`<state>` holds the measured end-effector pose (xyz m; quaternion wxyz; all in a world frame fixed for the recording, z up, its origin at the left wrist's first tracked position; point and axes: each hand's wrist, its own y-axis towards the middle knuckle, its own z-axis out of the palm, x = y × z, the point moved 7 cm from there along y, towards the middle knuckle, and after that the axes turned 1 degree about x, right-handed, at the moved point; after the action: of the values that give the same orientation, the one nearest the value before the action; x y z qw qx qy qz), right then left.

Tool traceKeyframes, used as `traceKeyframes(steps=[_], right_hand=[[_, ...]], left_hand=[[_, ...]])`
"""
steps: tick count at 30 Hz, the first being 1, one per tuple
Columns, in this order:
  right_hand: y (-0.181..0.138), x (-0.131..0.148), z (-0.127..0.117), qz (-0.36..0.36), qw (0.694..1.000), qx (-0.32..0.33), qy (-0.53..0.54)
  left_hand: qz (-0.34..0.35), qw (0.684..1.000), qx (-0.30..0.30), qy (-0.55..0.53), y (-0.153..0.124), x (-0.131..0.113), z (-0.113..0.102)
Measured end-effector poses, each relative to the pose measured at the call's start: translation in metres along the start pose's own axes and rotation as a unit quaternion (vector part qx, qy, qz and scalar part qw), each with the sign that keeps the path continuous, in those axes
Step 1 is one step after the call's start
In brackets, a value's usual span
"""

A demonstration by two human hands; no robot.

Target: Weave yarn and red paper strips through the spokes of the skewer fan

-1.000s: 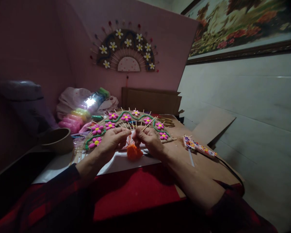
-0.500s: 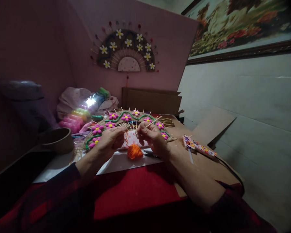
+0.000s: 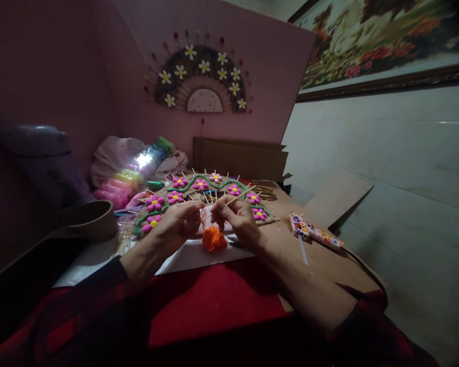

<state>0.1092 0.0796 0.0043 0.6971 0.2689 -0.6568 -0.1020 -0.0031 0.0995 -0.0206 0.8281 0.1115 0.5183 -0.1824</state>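
Note:
My left hand (image 3: pixel 179 221) is closed in a pinch on a strand of orange yarn (image 3: pixel 203 218). The strand hangs toward an orange yarn ball (image 3: pixel 214 238) on white paper between my hands. A thin wooden stick (image 3: pixel 241 195) is gripped by my right hand (image 3: pixel 239 219), its free end pointing up to the right. Just behind both hands lies a fan-shaped, twine-covered piece (image 3: pixel 187 191) with pink clay flowers, a wavy green cord and sticks along its edge. Its middle is partly hidden by my fingers. Scissors (image 3: pixel 237 242) lie partly under my right hand.
A flowered glue gun (image 3: pixel 315 232) with a black cord lies on cardboard at the right. To the left stand a round brown container (image 3: pixel 94 219) and colourful packets (image 3: pixel 126 178). Cardboard (image 3: pixel 239 159) leans behind. A finished-looking fan (image 3: pixel 202 74) hangs on the pink wall.
My hands have drawn slightly closer together, with the stick's lower end nearer the pinched yarn. The view has shifted slightly.

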Motion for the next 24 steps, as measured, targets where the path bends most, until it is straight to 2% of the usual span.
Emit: traceKeyframes(steps=[5,9,16,19,24], right_hand=[[0.002,-0.001,-0.011,-0.031,0.998,-0.063,0.008],[0.003,-0.002,-0.005,-0.021,0.999,-0.042,-0.010],[0.001,-0.001,0.000,-0.003,1.000,-0.020,0.015],[0.002,-0.008,-0.004,0.026,0.997,-0.033,0.069],[0.001,-0.022,0.001,0.101,0.985,0.000,0.141]], left_hand=[[-0.005,1.000,0.012,-0.004,0.000,0.001,0.001],[-0.008,1.000,0.025,0.009,-0.003,0.001,0.004],[-0.036,0.999,0.000,0.014,-0.009,-0.001,0.012],[-0.033,0.999,0.000,0.015,-0.008,-0.001,0.011],[-0.010,1.000,0.009,0.024,-0.004,0.002,0.003]])
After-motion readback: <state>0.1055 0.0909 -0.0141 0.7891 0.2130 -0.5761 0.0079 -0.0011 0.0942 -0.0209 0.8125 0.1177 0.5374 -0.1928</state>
